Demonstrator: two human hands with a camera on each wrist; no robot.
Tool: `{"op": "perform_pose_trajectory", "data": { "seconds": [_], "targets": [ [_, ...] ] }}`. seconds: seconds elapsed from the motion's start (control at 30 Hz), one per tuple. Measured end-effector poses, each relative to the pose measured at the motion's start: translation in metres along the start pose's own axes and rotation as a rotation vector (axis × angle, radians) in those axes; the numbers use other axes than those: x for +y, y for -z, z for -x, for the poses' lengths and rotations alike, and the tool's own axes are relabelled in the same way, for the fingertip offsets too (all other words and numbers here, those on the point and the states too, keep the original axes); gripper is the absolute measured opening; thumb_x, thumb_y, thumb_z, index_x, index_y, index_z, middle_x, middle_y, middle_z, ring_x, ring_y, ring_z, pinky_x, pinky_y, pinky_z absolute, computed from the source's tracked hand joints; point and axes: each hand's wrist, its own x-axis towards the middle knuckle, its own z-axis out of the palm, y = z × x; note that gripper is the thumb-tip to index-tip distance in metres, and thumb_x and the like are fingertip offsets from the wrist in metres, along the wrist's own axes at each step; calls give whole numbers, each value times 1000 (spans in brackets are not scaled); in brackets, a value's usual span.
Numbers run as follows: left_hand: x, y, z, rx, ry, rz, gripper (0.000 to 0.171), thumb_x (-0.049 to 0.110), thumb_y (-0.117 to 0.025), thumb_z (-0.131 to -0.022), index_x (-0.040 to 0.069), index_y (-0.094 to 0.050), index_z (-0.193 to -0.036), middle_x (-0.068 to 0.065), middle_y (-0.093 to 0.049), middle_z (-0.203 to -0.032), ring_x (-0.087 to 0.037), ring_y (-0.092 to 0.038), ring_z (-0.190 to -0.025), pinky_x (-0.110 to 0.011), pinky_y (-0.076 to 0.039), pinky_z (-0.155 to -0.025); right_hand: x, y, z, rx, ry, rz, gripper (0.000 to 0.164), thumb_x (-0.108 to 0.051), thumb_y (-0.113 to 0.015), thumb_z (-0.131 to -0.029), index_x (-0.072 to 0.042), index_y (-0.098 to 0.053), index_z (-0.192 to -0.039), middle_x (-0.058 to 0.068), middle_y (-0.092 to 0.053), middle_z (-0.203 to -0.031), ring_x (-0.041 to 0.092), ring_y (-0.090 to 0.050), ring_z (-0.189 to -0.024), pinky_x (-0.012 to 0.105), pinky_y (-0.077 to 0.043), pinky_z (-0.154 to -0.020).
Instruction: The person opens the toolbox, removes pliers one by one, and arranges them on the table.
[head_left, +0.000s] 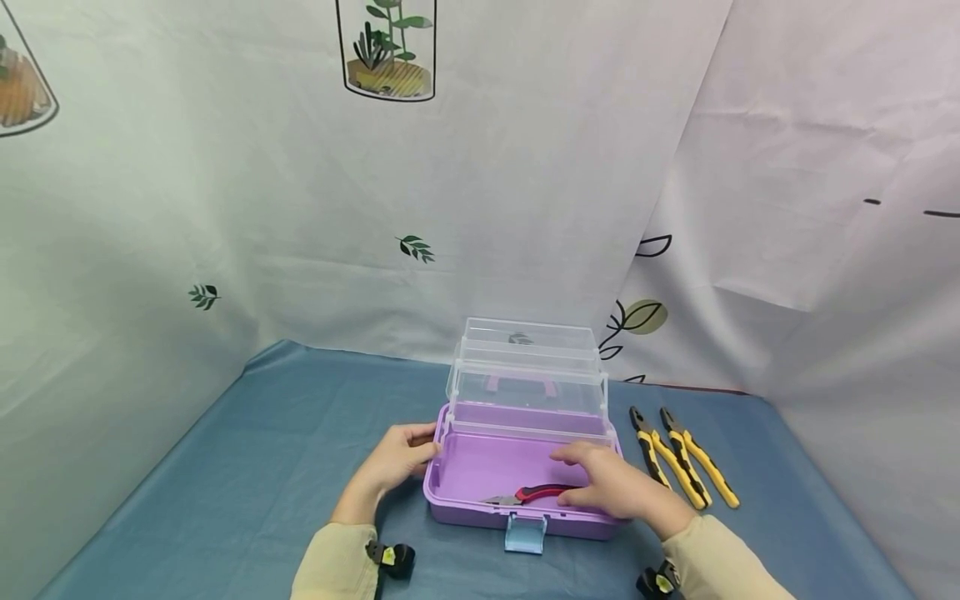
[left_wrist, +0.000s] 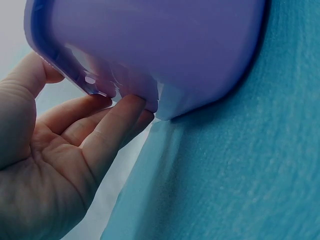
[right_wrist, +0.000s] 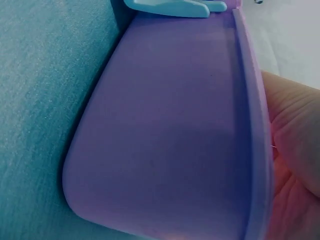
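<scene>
A purple toolbox (head_left: 487, 462) stands with its clear lid (head_left: 528, 392) raised at the back. My left hand (head_left: 401, 458) holds the box's left side, thumb at the rim and fingers against the outer wall; the left wrist view shows this hand (left_wrist: 75, 135) close up. Inside, along the front wall, lie pliers (head_left: 536, 493) with red-and-black handles and a narrow metal nose pointing left. Over the box's right part is my right hand (head_left: 611, 483), thumb and fingers spread apart, hiding the handle ends. In the right wrist view, the box wall (right_wrist: 165, 125) covers most of this hand (right_wrist: 295, 135).
Two pairs of yellow-and-black pliers, one nearer the box (head_left: 667, 458) and one farther right (head_left: 701, 458), lie on the blue cloth (head_left: 300, 442). A light-blue latch (head_left: 525, 533) hangs at the box's front. Behind the table hangs a pale printed curtain (head_left: 525, 167).
</scene>
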Motion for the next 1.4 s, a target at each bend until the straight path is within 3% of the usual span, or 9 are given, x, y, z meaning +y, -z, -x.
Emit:
{"op": "perform_pose_trajectory", "data": {
  "seconds": [0.7, 1.2, 1.4],
  "targets": [
    [-3, 0, -1, 20, 10, -5, 56, 9, -60, -86, -14, -43, -133, -34, -52, -128, -34, -63, -105, -37, -58, -82, 2, -11, -10, -96, -35, 11, 47, -19, -76, -78, 0, -63, -119, 10, -66, -116, 27, -61, -109, 46, -51, -93],
    [-2, 0, -1, 21, 7, -16, 55, 9, -60, -86, -14, -43, -133, -33, -53, -127, -34, -63, -106, -38, -58, -83, 3, -11, -12, -173, -34, 26, 33, -17, -76, -77, -6, -71, -108, 2, -71, -102, 11, -63, -92, 35, -56, -82],
    [-2, 0, -2, 23, 14, -12, 55, 8, -60, -87, -14, -43, -134, -33, -53, -127, -35, -63, -106, -37, -58, -83, 2, -11, -12, -176, -43, 18, 32, -17, -76, -77, -7, -72, -107, 1, -72, -101, 11, -64, -92, 36, -57, -82]
  ]
}}
